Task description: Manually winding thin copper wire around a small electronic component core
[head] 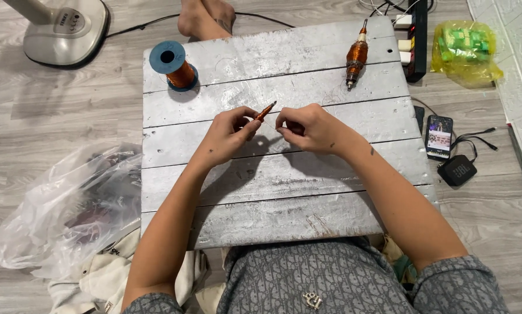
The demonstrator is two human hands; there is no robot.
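Note:
My left hand (231, 131) pinches a small copper-wound coil piece (267, 110), which sticks out up and to the right from my fingertips. Close beside it, my right hand (307, 127) has thumb and finger pressed together, apparently on a thin wire running from the piece; the wire itself is too fine to see clearly. Both hands hover over the middle of a grey wooden board (272, 192) resting on my lap. A blue spool of copper wire (172, 65) stands at the board's far left. At the far right lies a copper-wound motor armature (356, 55).
A clear plastic bag (69, 209) lies on the floor at left, and a fan base (63, 29) at top left. A phone (439, 136), a small black speaker (457, 170), a power strip (415, 35) and a yellow bag (466, 49) sit at right. Another person's bare feet (206, 17) touch the board's far edge.

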